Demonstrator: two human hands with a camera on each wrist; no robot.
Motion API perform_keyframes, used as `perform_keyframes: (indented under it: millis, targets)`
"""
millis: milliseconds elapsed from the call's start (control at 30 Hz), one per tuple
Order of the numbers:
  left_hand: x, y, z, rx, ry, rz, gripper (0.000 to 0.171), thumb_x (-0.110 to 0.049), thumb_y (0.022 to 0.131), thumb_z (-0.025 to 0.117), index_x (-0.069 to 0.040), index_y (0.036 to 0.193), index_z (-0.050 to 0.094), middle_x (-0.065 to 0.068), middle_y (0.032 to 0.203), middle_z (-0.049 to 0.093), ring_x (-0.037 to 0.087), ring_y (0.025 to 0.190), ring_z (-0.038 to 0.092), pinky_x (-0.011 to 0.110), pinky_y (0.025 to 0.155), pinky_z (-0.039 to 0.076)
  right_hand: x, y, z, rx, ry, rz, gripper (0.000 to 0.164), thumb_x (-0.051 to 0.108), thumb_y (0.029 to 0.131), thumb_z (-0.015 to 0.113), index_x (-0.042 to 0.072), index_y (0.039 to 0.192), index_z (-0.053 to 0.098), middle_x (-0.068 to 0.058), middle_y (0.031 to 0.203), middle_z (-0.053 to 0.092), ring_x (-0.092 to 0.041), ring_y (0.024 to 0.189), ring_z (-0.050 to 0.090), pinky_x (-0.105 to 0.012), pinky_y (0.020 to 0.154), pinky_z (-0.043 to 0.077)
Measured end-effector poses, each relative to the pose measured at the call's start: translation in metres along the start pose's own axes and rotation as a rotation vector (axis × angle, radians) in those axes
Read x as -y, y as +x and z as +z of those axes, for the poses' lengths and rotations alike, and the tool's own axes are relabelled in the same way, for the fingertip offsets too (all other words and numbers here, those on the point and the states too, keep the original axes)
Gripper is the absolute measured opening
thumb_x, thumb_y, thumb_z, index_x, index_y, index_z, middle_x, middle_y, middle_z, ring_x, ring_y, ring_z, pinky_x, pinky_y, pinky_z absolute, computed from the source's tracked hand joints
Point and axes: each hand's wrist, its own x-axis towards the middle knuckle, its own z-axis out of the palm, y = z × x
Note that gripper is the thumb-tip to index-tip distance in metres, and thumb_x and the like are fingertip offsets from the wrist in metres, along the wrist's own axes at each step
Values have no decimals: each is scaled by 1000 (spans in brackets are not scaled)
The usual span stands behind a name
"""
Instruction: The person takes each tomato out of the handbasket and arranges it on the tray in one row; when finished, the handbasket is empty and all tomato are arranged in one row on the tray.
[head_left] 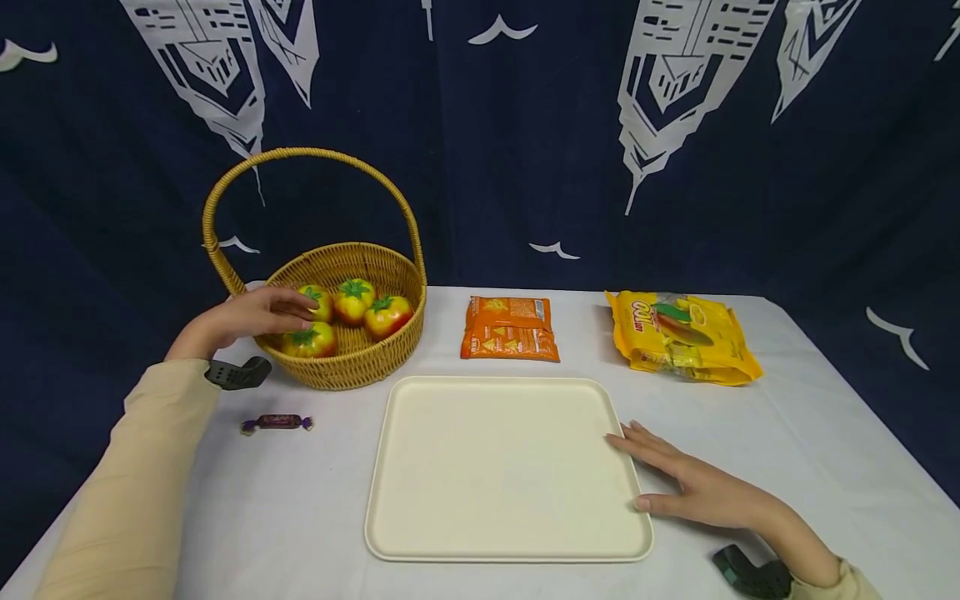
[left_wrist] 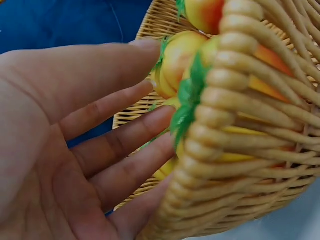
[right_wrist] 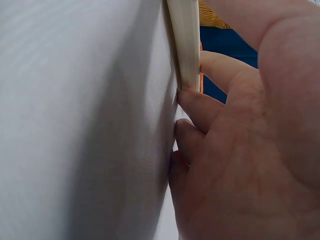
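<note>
1. Left hand (head_left: 251, 323): at the left side of the wicker basket (head_left: 367, 368), reaching over its rim; thumb and fingers apart, a wide grip holding nothing that we can see; whether the fingertips touch a fruit we cannot tell

2. Fruits, 4, yellow and red with green tops, all inside the basket: near-left fruit (head_left: 313, 342) and far-left fruit (head_left: 321, 300), both beside the left hand's fingers; middle fruit (head_left: 352, 305); right fruit (head_left: 388, 319)

3. Handle (head_left: 300, 152), 1, arched high above the basket

4. Right hand (head_left: 701, 487): at the right edge of the cream tray (head_left: 510, 467), fingers spread and touching that edge, nothing enclosed

5. Wrapped candy (head_left: 279, 422), 1, on the white cloth (head_left: 300, 517), near side of the basket

6. Packets, 2, beyond the tray: orange packet (head_left: 510, 331), right of the basket; yellow packet (head_left: 678, 337), far right

7. Handling note, our judgement: the step in hand looks like a reach for 1 of the 2 left fruits; we would bring the fingers fully inside the rim, close thumb and fingers around the fruit's sides rather than its leaves, then lift straight up, clear of rim and handle, with light force so its neighbours and the basket stay put
</note>
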Motion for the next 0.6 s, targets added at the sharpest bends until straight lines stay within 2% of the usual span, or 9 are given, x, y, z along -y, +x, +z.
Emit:
perform_keyframes:
  millis: [233,467,600]
  targets:
    - [-3,5,4,38,17,-4,53,-26,89,65,6,129,49,23,127,50,35,116,43,51,98,34,-4,-1,-3,-16,-19,-24,70,39,87,64,26,147,32,-19,151,19,-32,137,12,-69,94,22]
    - [-9,7,10,98,87,-64,61,-34,86,68,3,131,50,24,133,43,37,118,38,56,99,29,-6,-1,-1,1,4,-37,69,38,88,64,25,147,32,-19,151,18,-41,135,12,-69,94,22]
    - [-10,10,14,135,98,-79,61,-39,86,66,1,131,52,22,132,43,35,114,37,55,97,31,-7,-3,-1,1,6,-36,69,39,88,63,26,147,31,-18,151,17,-36,136,11,-69,94,22]
